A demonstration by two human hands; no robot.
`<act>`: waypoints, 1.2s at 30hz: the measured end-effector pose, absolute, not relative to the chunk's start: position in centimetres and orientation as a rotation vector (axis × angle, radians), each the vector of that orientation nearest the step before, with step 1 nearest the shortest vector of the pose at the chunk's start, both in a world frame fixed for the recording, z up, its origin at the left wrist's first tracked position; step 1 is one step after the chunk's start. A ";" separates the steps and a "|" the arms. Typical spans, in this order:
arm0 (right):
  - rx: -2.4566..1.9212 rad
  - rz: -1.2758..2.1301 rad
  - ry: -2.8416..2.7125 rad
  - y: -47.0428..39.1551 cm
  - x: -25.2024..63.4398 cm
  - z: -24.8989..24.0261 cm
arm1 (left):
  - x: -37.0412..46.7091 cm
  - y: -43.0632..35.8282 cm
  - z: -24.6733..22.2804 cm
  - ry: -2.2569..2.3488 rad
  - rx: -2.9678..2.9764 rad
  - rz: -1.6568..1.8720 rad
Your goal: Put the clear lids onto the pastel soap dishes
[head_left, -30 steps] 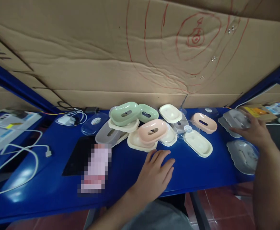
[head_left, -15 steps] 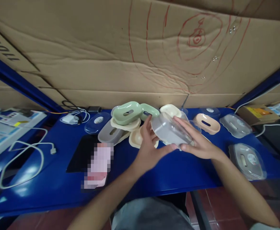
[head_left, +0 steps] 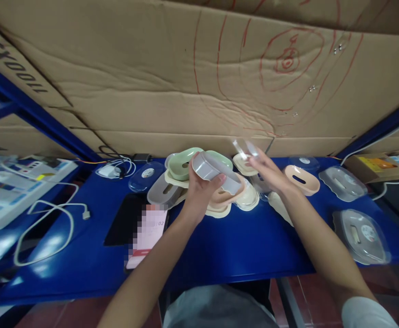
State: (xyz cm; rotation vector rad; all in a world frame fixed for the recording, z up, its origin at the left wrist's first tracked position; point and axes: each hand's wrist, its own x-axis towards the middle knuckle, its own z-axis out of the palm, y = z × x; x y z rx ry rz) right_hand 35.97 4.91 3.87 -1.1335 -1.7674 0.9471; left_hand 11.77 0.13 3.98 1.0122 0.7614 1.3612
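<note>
My left hand (head_left: 198,196) is wrapped round a grey oval soap dish (head_left: 215,169), tilted above the pile, thumb on its near side. Further back, my right hand (head_left: 269,172) grips a clear plastic lid (head_left: 244,149), both smeared by motion and apart from the dish. Beneath and behind the held dish lie green soap dishes (head_left: 182,165), a peach one (head_left: 228,197) and cream pieces (head_left: 248,200). A grey slotted dish (head_left: 161,190) rests left of my left hand. Right of my right hand sits another peach slotted dish (head_left: 302,181).
Two lidded grey dishes (head_left: 343,183) (head_left: 361,237) lie at the right. A clear lid (head_left: 146,176), a phone (head_left: 148,237) and a black pad (head_left: 120,223) are on the left, near a white cable (head_left: 71,218). Cardboard (head_left: 134,91) stands behind the blue table (head_left: 227,255).
Both hands were together on the grey dish with its clear lid. Now the lid is off, moved back in my right hand, while my left hand keeps the dish.
</note>
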 end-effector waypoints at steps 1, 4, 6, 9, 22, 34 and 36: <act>-1.216 0.816 -1.788 5.5 36.4 3.7 | 11.6 0.3 4.0 0.775 1.001 1.367; -1.293 0.480 -1.874 5.9 36.7 3.9 | 11.7 0.4 4.0 0.800 1.020 1.375; -1.174 0.430 -1.932 5.0 35.6 4.4 | 12.0 0.4 3.9 0.816 1.049 1.398; -0.897 0.618 -2.075 3.2 33.2 5.1 | 12.3 0.1 4.0 0.821 1.110 1.401; -1.263 0.070 -2.126 4.5 36.9 4.8 | 11.9 3.6 3.2 0.969 1.833 1.438; -2.627 -0.326 -1.122 -15.7 54.5 -2.0 | 9.3 -1.0 3.6 1.312 2.633 1.329; -2.559 -0.393 -1.086 -16.7 55.0 -2.6 | 10.1 -2.2 3.0 1.251 2.739 1.287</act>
